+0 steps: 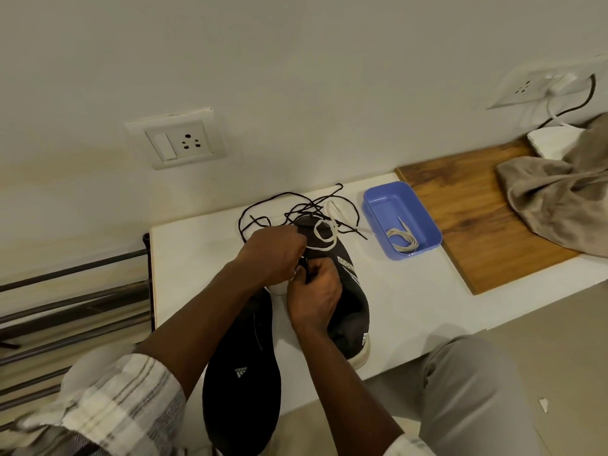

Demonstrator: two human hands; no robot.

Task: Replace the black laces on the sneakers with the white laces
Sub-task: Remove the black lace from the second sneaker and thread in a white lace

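A black sneaker (352, 291) with silver stripes lies on the white ledge (197, 258), heel toward me. My left hand (273, 251) and my right hand (316, 297) meet over its eyelets, fingers pinched on a white lace (324, 240) that loops over the toe. Which fingers hold which end is hidden. Loose black laces (296, 205) lie tangled behind the shoe. A black insole (243, 366) lies flat at the near left, under my left forearm. Another white lace (403, 240) lies coiled in a blue plastic tray (378, 205) to the right.
A wooden board (467, 209) extends right of the tray, with a beige cloth (552, 192) bunched on it. Wall sockets (184, 143) sit above the ledge, one at the far right with a plugged cable. Metal rails (72, 301) run at left. My knee (467, 390) is at bottom right.
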